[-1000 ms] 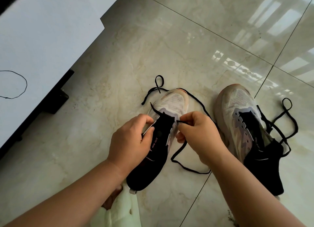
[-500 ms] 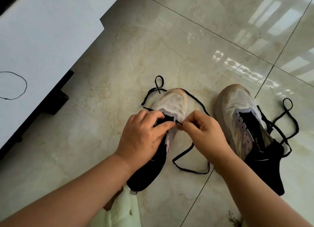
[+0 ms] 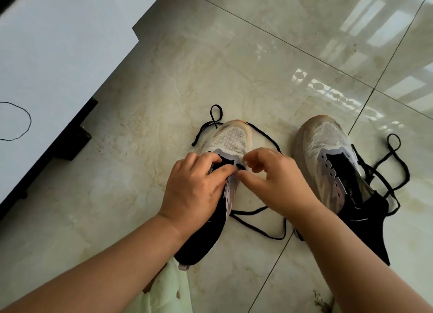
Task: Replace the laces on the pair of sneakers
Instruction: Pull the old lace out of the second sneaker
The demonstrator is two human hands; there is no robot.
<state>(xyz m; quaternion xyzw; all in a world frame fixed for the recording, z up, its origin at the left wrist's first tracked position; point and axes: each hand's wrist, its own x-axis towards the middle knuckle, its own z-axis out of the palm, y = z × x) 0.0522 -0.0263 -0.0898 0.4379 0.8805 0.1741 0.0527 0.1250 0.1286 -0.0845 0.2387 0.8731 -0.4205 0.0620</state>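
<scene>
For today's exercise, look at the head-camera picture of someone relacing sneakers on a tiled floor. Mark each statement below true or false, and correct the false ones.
1. Both hands work at the same sneaker. True: the left hand and the right hand meet over the left sneaker.
2. The right sneaker is fully laced and tied. False: its eyelets show bare, and a loose black lace lies beside it on the floor.
3. Both sneakers point their toes away from the person. True.
4. A black lace trails on the floor between the two sneakers. True.
5. The sneakers rest on the white furniture. False: they rest on the floor.
</scene>
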